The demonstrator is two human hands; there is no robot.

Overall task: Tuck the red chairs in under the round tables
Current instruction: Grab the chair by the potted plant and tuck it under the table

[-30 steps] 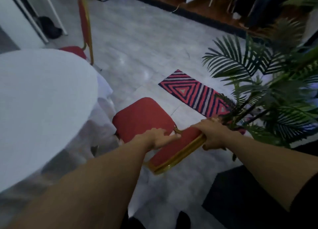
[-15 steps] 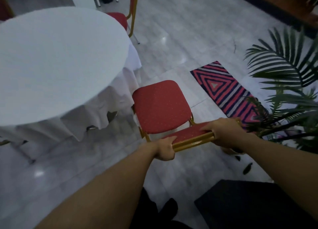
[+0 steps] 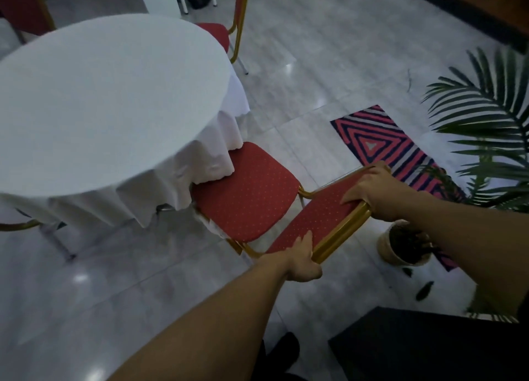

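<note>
Both bare hands grip the gold-framed top rail of a red padded chair with a gold metal frame [image 3: 246, 191]. The left hand [image 3: 302, 262] is clamped around the near end of the backrest, thumb lying on the red upholstery, while the right hand [image 3: 378, 193] is closed over the far end, fingers spread onto the padding. The chair stands on the pale glossy tiled floor [image 3: 300, 74] just beside a round table draped in a white cloth [image 3: 108, 103]; the front edge of its seat sits under the hanging folds of the cloth, and most of the seat is outside the table's edge. A second red chair with a gold frame [image 3: 226, 32] stands at the far side of the table, its seat partly hidden by the tabletop. To the right lie a pink, navy and white striped rug [image 3: 372, 140] and a green palm plant [image 3: 486, 140] in a light woven pot [image 3: 386, 246].
</note>
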